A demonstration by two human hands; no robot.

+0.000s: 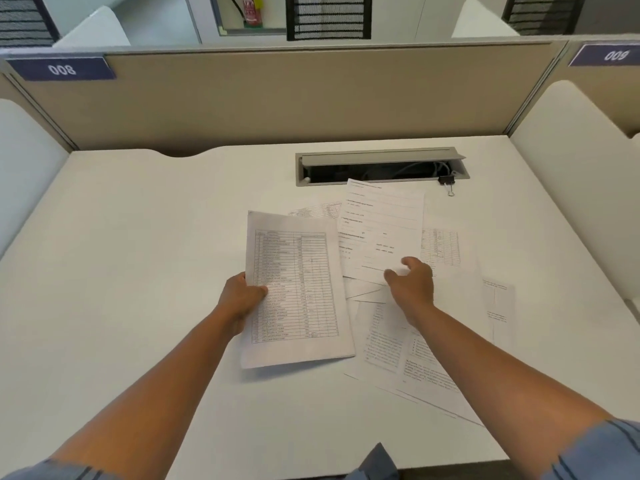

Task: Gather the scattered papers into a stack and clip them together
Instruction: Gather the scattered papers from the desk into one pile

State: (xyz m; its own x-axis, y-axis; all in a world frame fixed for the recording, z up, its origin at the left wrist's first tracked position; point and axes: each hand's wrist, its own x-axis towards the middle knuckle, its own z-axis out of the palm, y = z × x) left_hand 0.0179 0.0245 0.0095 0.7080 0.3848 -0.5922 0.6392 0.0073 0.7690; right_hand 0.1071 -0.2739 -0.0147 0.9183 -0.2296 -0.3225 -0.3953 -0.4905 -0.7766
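Your left hand (242, 299) grips the table-printed sheet (294, 289) by its left edge, just left of the scattered papers (433, 341) on the white counter (138, 271), your right hand (412, 282) curls onto a form sheet (381, 230), and the black binder clip (447, 181) sits beyond them beside the cable tray (381, 157).

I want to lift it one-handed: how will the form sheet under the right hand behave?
Probably floppy: the form sheet is thin and will likely droop. It seems light, so it may slide over the papers below when the right hand pulls. The table sheet already bends in the left hand.
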